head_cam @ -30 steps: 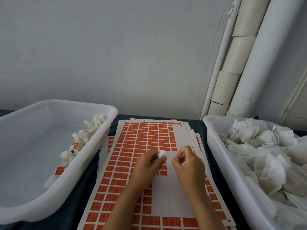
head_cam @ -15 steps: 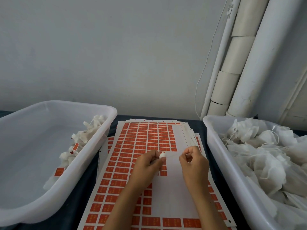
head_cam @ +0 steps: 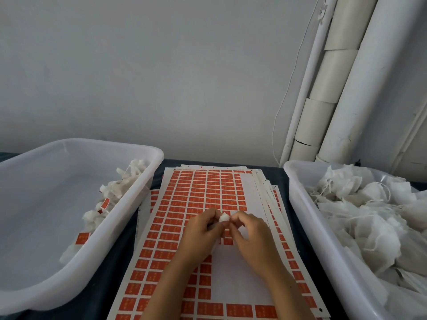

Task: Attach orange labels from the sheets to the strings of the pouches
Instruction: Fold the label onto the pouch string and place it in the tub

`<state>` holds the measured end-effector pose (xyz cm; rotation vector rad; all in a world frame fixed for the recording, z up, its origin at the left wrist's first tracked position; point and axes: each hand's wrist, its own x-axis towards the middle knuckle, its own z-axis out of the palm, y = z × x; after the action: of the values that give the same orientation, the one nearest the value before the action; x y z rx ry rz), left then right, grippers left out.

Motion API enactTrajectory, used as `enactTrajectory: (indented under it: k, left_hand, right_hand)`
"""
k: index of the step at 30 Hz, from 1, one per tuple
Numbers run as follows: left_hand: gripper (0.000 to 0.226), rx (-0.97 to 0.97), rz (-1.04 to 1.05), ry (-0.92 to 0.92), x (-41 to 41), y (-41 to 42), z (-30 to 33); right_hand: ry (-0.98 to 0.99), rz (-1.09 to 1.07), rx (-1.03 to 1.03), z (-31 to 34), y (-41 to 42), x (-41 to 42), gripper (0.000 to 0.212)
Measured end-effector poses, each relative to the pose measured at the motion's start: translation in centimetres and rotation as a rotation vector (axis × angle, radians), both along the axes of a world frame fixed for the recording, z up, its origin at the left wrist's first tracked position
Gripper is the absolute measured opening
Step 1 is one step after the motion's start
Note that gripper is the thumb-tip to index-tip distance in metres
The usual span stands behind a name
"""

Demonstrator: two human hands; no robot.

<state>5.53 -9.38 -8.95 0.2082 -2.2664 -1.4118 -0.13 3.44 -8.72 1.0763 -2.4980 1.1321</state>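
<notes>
On the dark bench (head_cam: 120,262), a stack of label sheets (head_cam: 201,192) lies in the middle, and everything else is placed around it. Left of the stack stands a translucent white tub (head_cam: 34,294); along its wall nearest the stack lies a thin row of finished pouches (head_cam: 120,185), white and crumpled, several with small orange labels (head_cam: 82,238) showing on them. The rest of that tub's floor is bare. Right of the stack stands a second white tub (head_cam: 300,204), heaped with white pouches (head_cam: 369,222) whose thin strings loop loosely over the pile; none of these shows orange.

The top sheet carries rows of orange rectangular labels on white backing, with a bare white patch near the middle and down the right side where labels are missing. More sheets fan out beneath it at the right edge.

Above the middle of the stack, both hands meet. The left hand (head_cam: 203,232) has its fingers curled, its grip closed on a small white pouch (head_cam: 223,217) bunched to a point at the fingertips. The right hand (head_cam: 250,232) is curled too, its thumb and forefinger pinching at the same pouch from the other side. Whether a string or label lies between those fingertips cannot be told.
</notes>
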Motion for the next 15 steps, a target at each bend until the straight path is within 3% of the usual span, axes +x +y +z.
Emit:
enactTrajectory:
  k: [2,15]
  left_hand:
    - [0.015,-0.017,0.013,-0.018,-0.04,0.01,-0.05]
    - [0.014,-0.054,0.011,0.074,0.14,0.97,0.74]
  right_hand:
    - [-0.009,-0.001,-0.018,0.23,0.05,0.11,0.003]
    - [0.018,-0.032,-0.125,0.56,-0.44,0.65,0.019]
